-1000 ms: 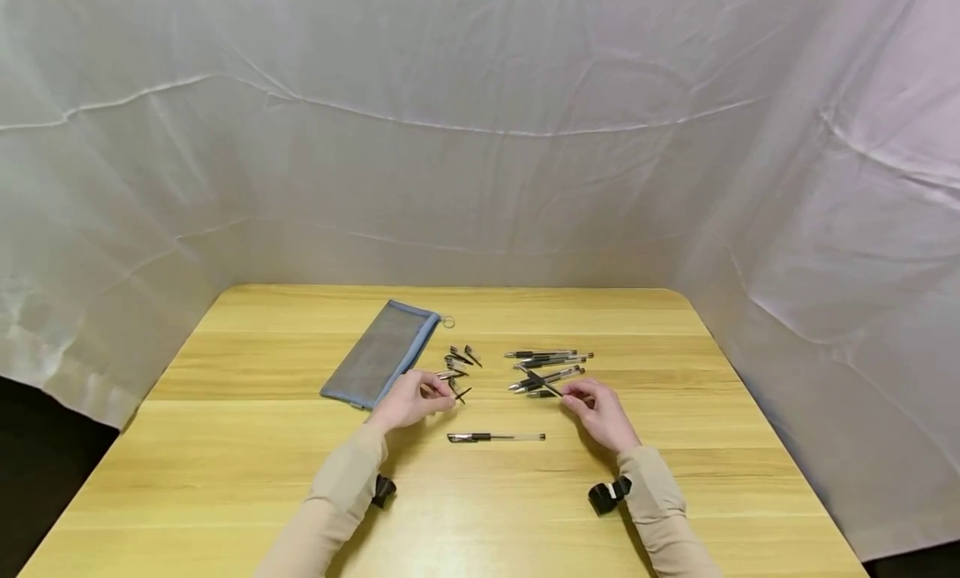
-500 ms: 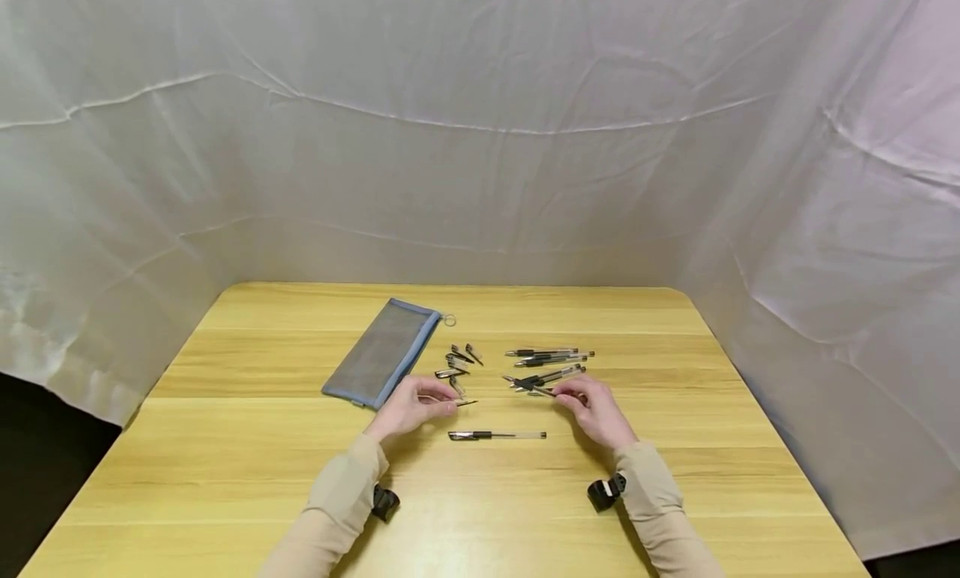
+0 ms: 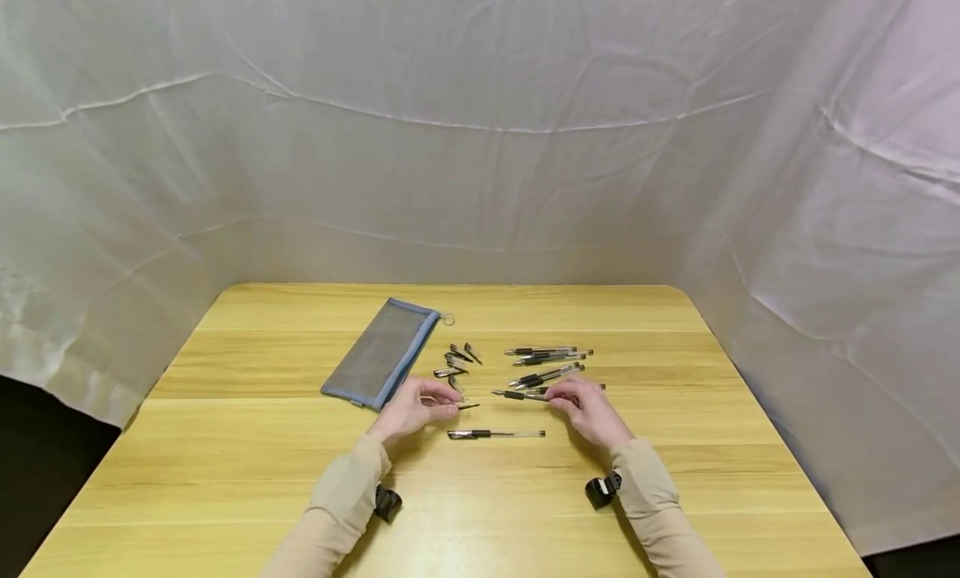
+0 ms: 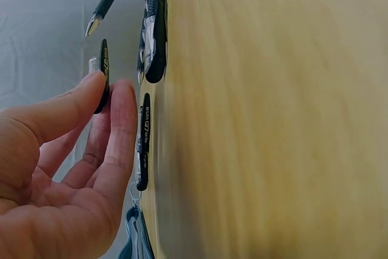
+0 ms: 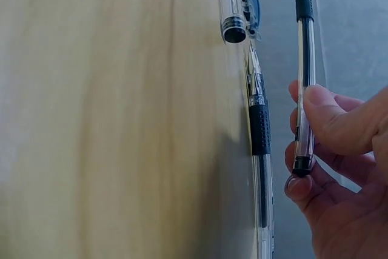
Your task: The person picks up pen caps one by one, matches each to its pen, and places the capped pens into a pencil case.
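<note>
In the head view my left hand [image 3: 414, 405] pinches a black pen cap [image 4: 104, 71] between thumb and fingers, a little above the table. My right hand [image 3: 588, 411] holds an uncapped gel pen [image 5: 305, 59] near its rear end. This pen has a black grip and a clear barrel, and its bare tip points left toward the cap, with a gap between them. A capped pen [image 3: 495, 435] lies crosswise on the table in front of both hands. Several loose caps [image 3: 452, 372] lie beyond the left hand. Several uncapped pens [image 3: 547, 359] lie beyond the right one.
A grey mesh zip pouch [image 3: 375, 353] with blue edging and a ring lies left of the caps. The wooden table [image 3: 495, 511] is bounded at the back and sides by a hanging pale cloth [image 3: 480, 186].
My right hand has turned the pen level and shifted it slightly left, toward the cap. In my left hand the cap has swung from slanted to nearly level, pointing right.
</note>
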`<state>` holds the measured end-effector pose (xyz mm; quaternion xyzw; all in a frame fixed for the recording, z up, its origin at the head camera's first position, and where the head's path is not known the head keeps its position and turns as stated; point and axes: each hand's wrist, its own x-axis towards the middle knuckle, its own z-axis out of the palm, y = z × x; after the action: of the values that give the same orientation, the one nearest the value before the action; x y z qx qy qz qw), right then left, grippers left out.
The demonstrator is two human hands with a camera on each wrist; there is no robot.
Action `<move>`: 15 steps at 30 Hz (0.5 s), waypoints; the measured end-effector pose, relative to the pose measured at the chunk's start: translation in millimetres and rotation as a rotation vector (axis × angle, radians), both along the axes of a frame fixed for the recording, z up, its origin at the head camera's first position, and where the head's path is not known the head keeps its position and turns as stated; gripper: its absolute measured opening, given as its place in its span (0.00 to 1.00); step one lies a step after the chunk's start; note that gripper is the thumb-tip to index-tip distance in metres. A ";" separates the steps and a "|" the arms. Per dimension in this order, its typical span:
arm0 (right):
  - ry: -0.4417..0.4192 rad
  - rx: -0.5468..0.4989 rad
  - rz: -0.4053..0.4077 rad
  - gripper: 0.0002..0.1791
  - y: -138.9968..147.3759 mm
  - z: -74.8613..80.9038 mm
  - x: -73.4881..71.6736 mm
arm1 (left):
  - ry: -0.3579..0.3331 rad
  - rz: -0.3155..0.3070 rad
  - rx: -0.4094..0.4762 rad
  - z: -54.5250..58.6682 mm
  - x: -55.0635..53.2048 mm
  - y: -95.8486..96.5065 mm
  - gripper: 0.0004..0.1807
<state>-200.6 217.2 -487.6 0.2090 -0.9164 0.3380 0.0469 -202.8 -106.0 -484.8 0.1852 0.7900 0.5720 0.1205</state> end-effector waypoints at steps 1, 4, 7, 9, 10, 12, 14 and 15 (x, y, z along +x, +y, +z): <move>0.000 0.008 0.002 0.07 -0.3 0.3 0.0 | -0.003 -0.001 0.001 -0.1 0.1 0.1 0.12; -0.010 0.014 0.008 0.07 -1.0 0.9 0.2 | -0.018 -0.004 0.005 0.0 0.7 0.7 0.12; -0.012 0.029 0.018 0.07 -1.5 0.4 0.1 | -0.026 -0.006 -0.003 0.8 1.3 1.0 0.12; -0.006 0.041 0.028 0.07 -1.9 -0.1 -0.1 | -0.034 -0.005 -0.008 1.3 1.6 1.5 0.12; -0.003 0.046 0.033 0.06 -2.2 -0.4 -0.2 | -0.040 -0.003 -0.009 1.5 1.8 1.7 0.12; 0.003 0.058 0.042 0.06 -2.9 -0.8 -0.1 | -0.054 0.002 -0.009 1.9 2.1 2.4 0.12; 0.006 0.064 0.052 0.06 -4.0 -0.8 0.1 | -0.059 0.001 -0.011 2.0 2.6 2.8 0.12; 0.005 0.066 0.056 0.06 -4.6 -0.7 0.3 | -0.060 0.000 -0.012 2.2 2.8 3.1 0.12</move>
<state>-200.3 212.7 -488.3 0.2369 -0.9208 0.3081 0.0325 -199.9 -103.0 -482.6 0.1670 0.7895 0.5724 0.1452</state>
